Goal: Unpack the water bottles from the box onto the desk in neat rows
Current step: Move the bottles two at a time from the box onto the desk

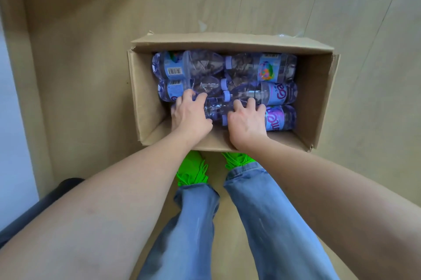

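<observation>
Six water bottles [276, 67] or so show in the cardboard box [319, 88], all lying on their sides, packed cap to cap in two columns. The box stands on the wooden floor [91, 51], just ahead of the person's green shoes [191, 170]; no tabletop is in view, so where the rows will go cannot be told.

Both hands are down in the near end of the box. The left hand [189, 115] has its fingers [200, 97] curled over the nearest bottle on its side [168, 95], the one with a barcode just beyond the fingertips. The right hand [247, 120] has its fingers [251, 103] bent over the neck end of the purple-labelled bottle [281, 117], whose label lies just outward of them. Whether either grip is fully closed underneath cannot be told, since the thumbs are hidden.

The risks look plain enough. These bottles are thin and smooth, and the clear shoulders appear crumpled, so a one-handed grip near the neck may let the heavy end swing down or slip free on the lift. The caps of facing bottles touch between the two hands, so pulling one out could drag or roll its neighbour. Lifting two at once from floor level, past the near wall of the box, could knock a bottle against the cardboard and loosen the hold.
</observation>
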`<action>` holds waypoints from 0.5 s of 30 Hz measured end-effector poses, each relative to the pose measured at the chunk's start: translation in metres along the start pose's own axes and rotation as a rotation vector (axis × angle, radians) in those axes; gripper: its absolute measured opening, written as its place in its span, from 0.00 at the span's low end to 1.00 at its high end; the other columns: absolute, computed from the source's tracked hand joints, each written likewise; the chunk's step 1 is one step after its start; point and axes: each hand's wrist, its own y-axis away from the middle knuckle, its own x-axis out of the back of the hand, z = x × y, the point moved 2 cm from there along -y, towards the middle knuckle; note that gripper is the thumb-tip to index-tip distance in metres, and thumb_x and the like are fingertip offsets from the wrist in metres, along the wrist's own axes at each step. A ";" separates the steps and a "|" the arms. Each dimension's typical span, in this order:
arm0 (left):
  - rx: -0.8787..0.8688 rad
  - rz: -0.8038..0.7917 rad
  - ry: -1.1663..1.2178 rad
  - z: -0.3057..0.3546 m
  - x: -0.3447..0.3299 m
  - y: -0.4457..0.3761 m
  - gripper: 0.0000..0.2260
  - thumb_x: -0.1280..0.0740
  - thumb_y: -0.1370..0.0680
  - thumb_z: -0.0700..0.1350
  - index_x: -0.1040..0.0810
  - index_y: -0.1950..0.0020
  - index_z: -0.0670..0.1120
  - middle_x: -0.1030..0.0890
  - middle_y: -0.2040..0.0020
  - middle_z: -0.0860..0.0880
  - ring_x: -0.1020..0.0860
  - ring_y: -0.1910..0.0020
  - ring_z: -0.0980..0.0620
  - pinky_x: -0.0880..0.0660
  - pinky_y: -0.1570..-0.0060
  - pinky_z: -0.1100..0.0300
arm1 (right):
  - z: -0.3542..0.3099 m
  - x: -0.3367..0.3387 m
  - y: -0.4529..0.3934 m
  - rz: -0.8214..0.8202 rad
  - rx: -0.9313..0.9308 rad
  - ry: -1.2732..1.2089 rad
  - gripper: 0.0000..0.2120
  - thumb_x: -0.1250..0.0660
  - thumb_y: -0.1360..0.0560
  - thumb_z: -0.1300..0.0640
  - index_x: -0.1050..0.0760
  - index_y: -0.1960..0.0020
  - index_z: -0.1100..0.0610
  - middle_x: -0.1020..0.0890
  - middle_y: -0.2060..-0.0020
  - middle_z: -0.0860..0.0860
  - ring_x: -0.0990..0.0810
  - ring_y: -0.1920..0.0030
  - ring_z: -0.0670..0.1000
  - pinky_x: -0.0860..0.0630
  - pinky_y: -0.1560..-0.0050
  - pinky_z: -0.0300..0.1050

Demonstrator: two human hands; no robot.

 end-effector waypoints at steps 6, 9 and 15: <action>-0.046 0.349 0.096 0.007 0.020 -0.006 0.22 0.28 0.30 0.45 0.29 0.38 0.47 0.29 0.38 0.44 0.31 0.40 0.42 0.30 0.40 0.47 | -0.003 0.003 -0.003 0.051 -0.018 -0.006 0.12 0.40 0.28 0.59 0.22 0.48 0.56 0.27 0.46 0.56 0.33 0.46 0.62 0.36 0.49 0.58; -0.123 0.392 -0.002 0.013 0.034 -0.018 0.28 0.28 0.30 0.45 0.32 0.31 0.47 0.31 0.33 0.45 0.33 0.34 0.42 0.33 0.35 0.45 | -0.003 0.005 -0.002 0.053 -0.003 0.004 0.12 0.40 0.28 0.60 0.22 0.47 0.56 0.27 0.46 0.56 0.33 0.46 0.62 0.36 0.48 0.58; -0.230 0.257 -0.118 0.038 0.052 -0.046 0.33 0.28 0.33 0.39 0.33 0.30 0.48 0.29 0.33 0.48 0.34 0.33 0.43 0.38 0.30 0.44 | -0.009 0.010 -0.002 0.063 0.028 0.040 0.13 0.40 0.28 0.58 0.21 0.47 0.53 0.25 0.47 0.55 0.33 0.45 0.60 0.35 0.48 0.57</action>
